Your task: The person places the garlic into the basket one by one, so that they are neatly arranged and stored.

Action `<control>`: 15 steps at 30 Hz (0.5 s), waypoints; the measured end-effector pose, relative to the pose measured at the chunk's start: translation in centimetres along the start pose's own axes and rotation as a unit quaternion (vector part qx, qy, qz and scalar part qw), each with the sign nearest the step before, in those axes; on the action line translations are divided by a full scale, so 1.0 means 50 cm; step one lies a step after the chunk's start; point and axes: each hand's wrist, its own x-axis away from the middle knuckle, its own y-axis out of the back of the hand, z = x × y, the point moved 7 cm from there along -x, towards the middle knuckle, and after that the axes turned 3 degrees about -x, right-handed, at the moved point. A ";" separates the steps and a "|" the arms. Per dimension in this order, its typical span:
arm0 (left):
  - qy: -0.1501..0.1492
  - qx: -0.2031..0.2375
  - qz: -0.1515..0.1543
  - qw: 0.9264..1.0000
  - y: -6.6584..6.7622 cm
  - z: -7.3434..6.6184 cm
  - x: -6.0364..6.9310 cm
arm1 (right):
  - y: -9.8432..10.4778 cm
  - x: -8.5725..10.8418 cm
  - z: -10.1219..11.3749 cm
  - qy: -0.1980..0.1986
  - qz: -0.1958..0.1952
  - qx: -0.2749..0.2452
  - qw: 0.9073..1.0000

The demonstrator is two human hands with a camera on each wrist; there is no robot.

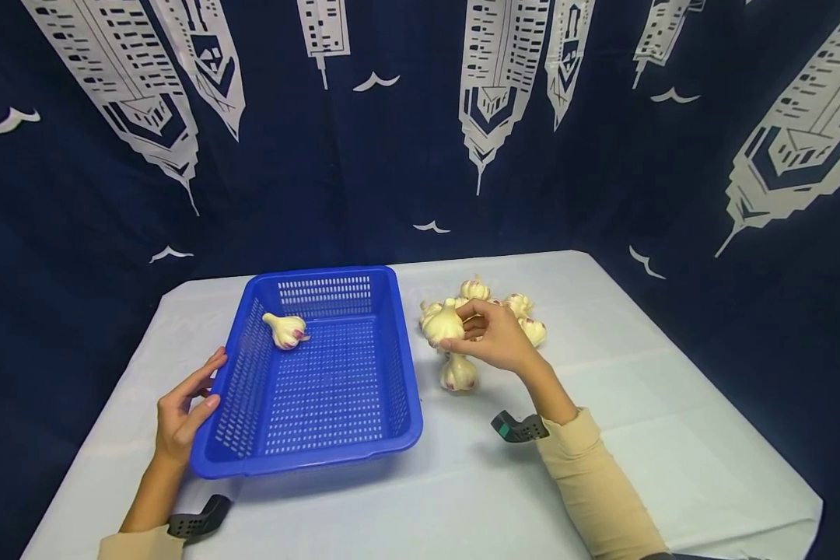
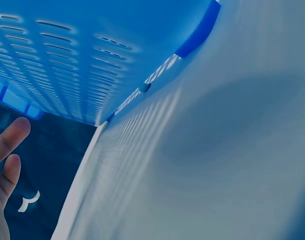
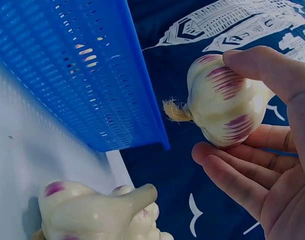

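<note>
Pinched between the thumb and fingers of my right hand (image 1: 498, 336) is a garlic bulb (image 1: 442, 325), held over the pile to the right of the basket. Close up in the right wrist view, the same garlic bulb (image 3: 227, 102) shows purple streaks and a dry root tuft. My left hand (image 1: 176, 420) lies along the left side of the blue plastic basket (image 1: 411, 397), its fingers extended at the rim. One garlic bulb (image 1: 287, 332) lies in the basket near its left wall. In the left wrist view, the fingertips (image 2: 15, 134) show beside the basket's perforated wall.
Several garlic bulbs (image 1: 532, 330) are heaped on the white-covered table (image 1: 644, 389) right of the basket. A single garlic bulb (image 1: 458, 373) lies at the near side of the heap. Behind the table hangs a dark blue curtain (image 1: 392, 171) with white building prints.
</note>
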 end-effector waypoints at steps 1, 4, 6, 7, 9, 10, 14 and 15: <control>0.000 0.000 0.001 1.000 -0.001 0.000 -0.001 | 0.000 0.001 0.002 0.001 -0.003 -0.003 1.000; 0.002 -0.004 0.004 1.000 -0.002 0.002 -0.002 | -0.001 0.000 0.004 0.007 -0.008 -0.008 1.000; 0.002 -0.008 0.005 1.000 -0.002 0.001 -0.001 | -0.002 -0.002 0.008 0.016 -0.010 -0.014 1.000; 0.002 -0.010 0.004 1.000 -0.001 0.001 -0.001 | -0.004 -0.003 0.011 0.022 -0.011 -0.019 1.000; 0.002 -0.014 0.004 1.000 0.000 0.001 0.000 | -0.007 -0.007 0.018 0.037 -0.012 -0.024 0.999; 0.004 -0.017 0.005 1.000 0.001 0.001 0.000 | -0.008 -0.009 0.022 0.045 -0.012 -0.027 0.999; 0.008 -0.019 0.005 1.000 0.002 0.002 0.000 | -0.017 -0.019 0.039 0.066 -0.009 -0.030 0.997; 0.008 -0.017 0.005 1.000 0.002 0.002 0.000 | -0.019 -0.021 0.042 0.068 -0.008 -0.030 0.997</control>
